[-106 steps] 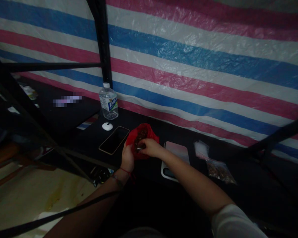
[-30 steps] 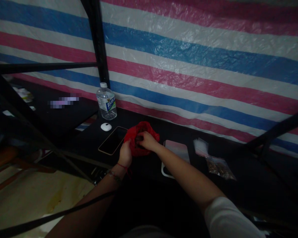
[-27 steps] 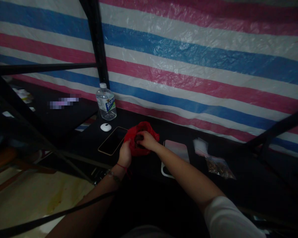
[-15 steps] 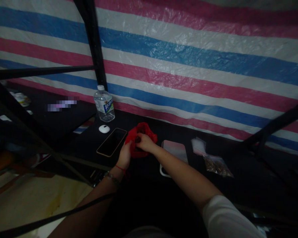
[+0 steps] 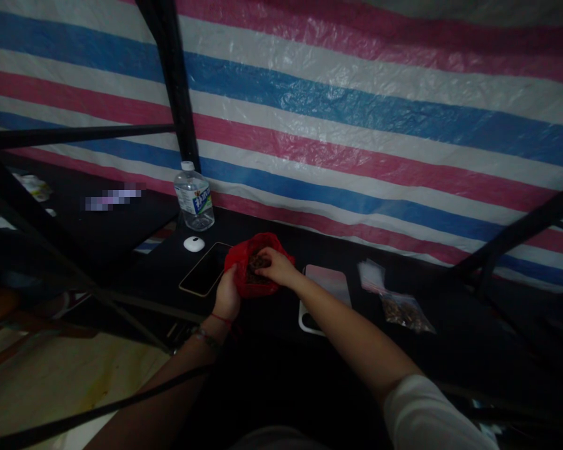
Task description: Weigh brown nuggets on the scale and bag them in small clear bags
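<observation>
A red plastic bag [image 5: 278,244] stands on the dark table with its mouth wide, showing many small brown pieces [image 5: 254,270] inside. My left hand [image 5: 227,294] grips the bag's left rim, thumb over the edge. Reaching in from the right, my right hand [image 5: 278,267] has its fingers bent together at the brown pieces; the exact amount between the fingertips is hidden. Just left of the bag lies a dark-screened phone [image 5: 199,275], partly covered by it. Under my right forearm, a phone with a pinkish-grey back [image 5: 326,282] lies on the table.
Behind the dark phone are a white rounded case [image 5: 194,244] and a clear bottle [image 5: 194,199]. On the right lie small clear bags [image 5: 371,275] and a zip bag of brown pieces [image 5: 407,311]. Black metal posts [image 5: 182,106] and a striped plastic sheet [image 5: 356,144] stand behind.
The red bag's mouth has spread wider and the bag tilts so its brown contents show. My left hand has shifted slightly left; my right hand stays at the opening.
</observation>
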Action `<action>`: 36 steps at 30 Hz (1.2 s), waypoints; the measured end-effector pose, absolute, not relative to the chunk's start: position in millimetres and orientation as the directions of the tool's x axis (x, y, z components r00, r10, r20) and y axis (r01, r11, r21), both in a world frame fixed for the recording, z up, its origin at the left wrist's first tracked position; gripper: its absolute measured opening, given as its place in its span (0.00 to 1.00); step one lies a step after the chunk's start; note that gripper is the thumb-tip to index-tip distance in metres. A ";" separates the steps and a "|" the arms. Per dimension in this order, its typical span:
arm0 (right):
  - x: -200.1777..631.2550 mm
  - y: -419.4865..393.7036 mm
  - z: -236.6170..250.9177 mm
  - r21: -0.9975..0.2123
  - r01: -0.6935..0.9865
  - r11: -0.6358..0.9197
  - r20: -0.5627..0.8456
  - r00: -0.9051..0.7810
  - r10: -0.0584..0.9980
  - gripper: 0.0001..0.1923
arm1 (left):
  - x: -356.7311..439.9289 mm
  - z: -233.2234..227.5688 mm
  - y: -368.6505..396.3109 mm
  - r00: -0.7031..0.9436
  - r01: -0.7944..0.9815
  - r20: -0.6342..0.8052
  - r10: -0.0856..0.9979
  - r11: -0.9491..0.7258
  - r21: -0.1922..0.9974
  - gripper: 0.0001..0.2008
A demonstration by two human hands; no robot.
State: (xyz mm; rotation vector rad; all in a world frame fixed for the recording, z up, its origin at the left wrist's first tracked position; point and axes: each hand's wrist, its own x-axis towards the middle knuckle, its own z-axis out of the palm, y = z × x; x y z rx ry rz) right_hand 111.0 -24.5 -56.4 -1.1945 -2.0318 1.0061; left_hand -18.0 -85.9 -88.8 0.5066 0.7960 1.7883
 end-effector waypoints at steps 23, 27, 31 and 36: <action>99.9 -35.8 -62.4 -0.742 0.492 0.455 0.077 -0.612 0.787 0.15 | -12.5 -97.8 -78.8 -0.364 -0.621 -0.159 0.918 -0.112 0.776 0.10; 98.7 -36.4 -68.7 -0.852 0.419 0.315 0.054 -0.529 0.847 0.15 | -15.5 -90.6 -81.8 -0.305 -0.660 -0.150 0.941 -0.095 0.746 0.11; 96.7 -35.8 -68.9 -0.827 0.460 0.323 0.072 -0.483 0.873 0.14 | -18.2 -76.8 -89.2 -0.253 -0.776 -0.120 0.960 -0.127 0.618 0.13; 95.6 -32.4 -69.4 -0.857 0.412 0.309 0.085 -0.478 0.874 0.18 | -19.5 -66.2 -92.7 -0.239 -0.807 -0.068 0.969 -0.158 0.569 0.14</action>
